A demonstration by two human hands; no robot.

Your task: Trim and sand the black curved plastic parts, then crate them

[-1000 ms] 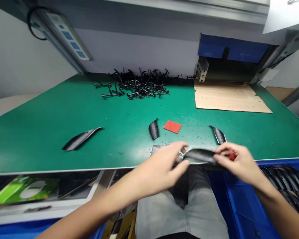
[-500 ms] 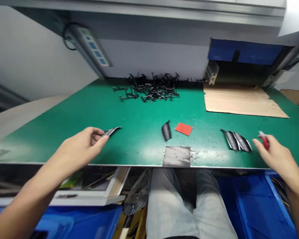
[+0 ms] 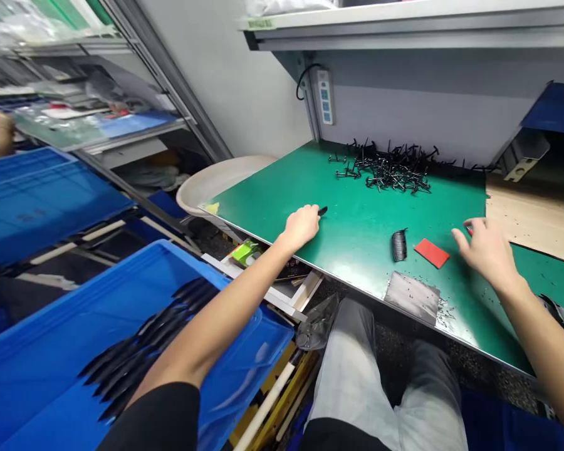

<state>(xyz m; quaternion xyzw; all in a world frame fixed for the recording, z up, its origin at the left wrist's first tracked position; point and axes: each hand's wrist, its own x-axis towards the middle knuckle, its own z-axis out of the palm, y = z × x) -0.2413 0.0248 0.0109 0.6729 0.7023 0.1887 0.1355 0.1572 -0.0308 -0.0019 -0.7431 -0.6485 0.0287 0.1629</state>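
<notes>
My left hand [image 3: 302, 226] is closed on a thin black curved plastic strip [image 3: 322, 211] near the left edge of the green table mat [image 3: 357, 207]; only the strip's tip shows past the fingers. My right hand [image 3: 486, 249] rests on the mat further right, fingers curled round a small red-handled tool [image 3: 469, 231] that barely shows. Between the hands lie a short black ribbed part [image 3: 398, 245] and a red square pad [image 3: 432, 252]. A grey metal plate [image 3: 412, 295] with black shavings sits at the table's near edge.
A heap of black plastic sprues [image 3: 390, 168] lies at the back of the mat. Cardboard [image 3: 536, 219] covers the right side. A blue bin [image 3: 122, 338] holding several black strips stands at lower left. A beige round tub [image 3: 216, 181] sits beyond the table's left end. Shelving fills the far left.
My head has turned left, so the blue bin and shelving have come into view. My left hand has closed over the black strip on the mat. My right hand has lowered onto the mat.
</notes>
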